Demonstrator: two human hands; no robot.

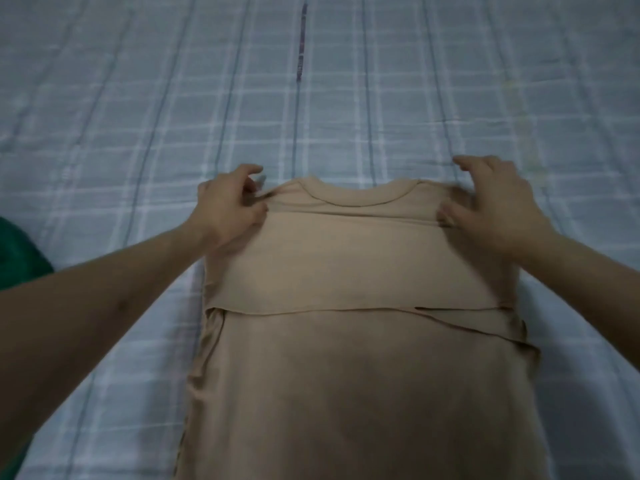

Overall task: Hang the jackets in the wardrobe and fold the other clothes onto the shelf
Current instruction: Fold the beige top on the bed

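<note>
At the far left edge I see a green cloth [17, 258] lying on the bed [104, 98], partly cut off by the frame. My left hand [228, 211] comes next — its fingers are curled and pinch the left shoulder of the shirt [363, 375], just beside the collar. The shirt, a tan one, lies flat in the middle of the bed, collar away from me, with its sleeves folded across the body so that their edges run crosswise over the chest. My right hand [495, 202] sits at the right shoulder — thumb pressed on the fabric, fingers bent over the shoulder's far edge, gripping it. The bed's blue checked cover stretches beyond on every side.
</note>
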